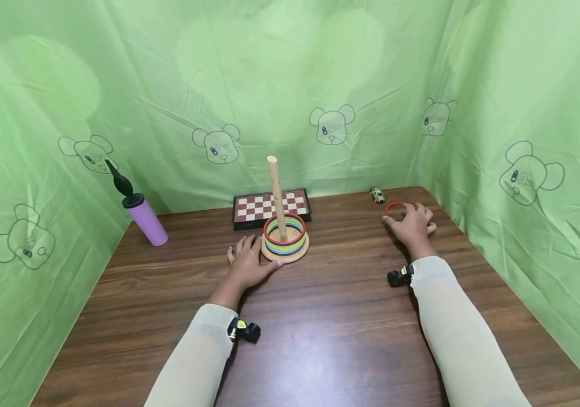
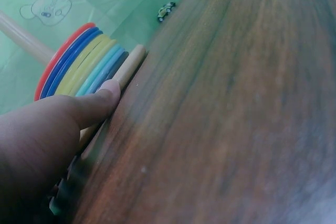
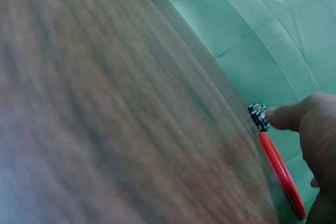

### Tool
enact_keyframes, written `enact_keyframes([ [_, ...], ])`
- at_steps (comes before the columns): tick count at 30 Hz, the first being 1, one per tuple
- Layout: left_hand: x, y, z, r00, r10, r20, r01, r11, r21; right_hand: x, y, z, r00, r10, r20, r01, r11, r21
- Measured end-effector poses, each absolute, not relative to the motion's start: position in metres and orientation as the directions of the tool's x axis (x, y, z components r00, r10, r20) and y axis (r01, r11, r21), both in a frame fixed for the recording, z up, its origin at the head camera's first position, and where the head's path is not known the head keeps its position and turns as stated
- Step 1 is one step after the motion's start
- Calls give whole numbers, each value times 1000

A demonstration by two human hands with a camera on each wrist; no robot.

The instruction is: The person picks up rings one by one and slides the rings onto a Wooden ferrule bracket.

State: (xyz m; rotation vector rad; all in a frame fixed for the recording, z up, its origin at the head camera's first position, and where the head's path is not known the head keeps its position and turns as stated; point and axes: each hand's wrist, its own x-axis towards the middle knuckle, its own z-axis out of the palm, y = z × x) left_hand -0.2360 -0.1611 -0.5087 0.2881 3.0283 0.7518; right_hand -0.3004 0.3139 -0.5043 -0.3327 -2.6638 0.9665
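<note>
From above, the person's left hand (image 1: 247,261) lies flat on the wooden table (image 1: 330,328), fingers relaxed and loosely spread, its thumb side against the round wooden base (image 1: 300,254) of a ring stacker whose upright peg (image 1: 277,196) carries a stack of coloured rings (image 1: 284,234). The left wrist view shows what the head view cannot: the thumb tip (image 2: 107,93) actually touches the edge of that base (image 2: 130,66), with the rings (image 2: 79,66) seen edge-on, red outermost, then blue, yellow, pale blue and a dark one next to the base. The right hand (image 1: 412,223) rests far over by the table's right back corner, fingers gently curved, laid over a single red ring (image 1: 394,207) lying flat on the wood; from the head view I cannot tell whether it pinches the ring or only touches it. The right wrist view shows the ring (image 3: 283,174) thin and edge-on beneath the hand, one finger extended toward a small toy car (image 3: 258,116), which stands just beyond the ring. Behind the stacker lie a checkered chessboard (image 1: 254,206) and, off to the left, a purple pump (image 1: 145,220) leaning before the green curtain (image 1: 290,73).
</note>
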Motion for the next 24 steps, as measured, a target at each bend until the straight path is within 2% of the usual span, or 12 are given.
enact_keyframes([
  [6, -236, -162, -510, -982, 185, 30, 178, 872, 456, -298, 316, -506, -937, 325, 128, 176, 757, -629],
  [24, -237, -161, -512, -983, 180, 34, 176, 877, 448, -298, 320, -503, -951, 298, 77, 203, 796, -570],
])
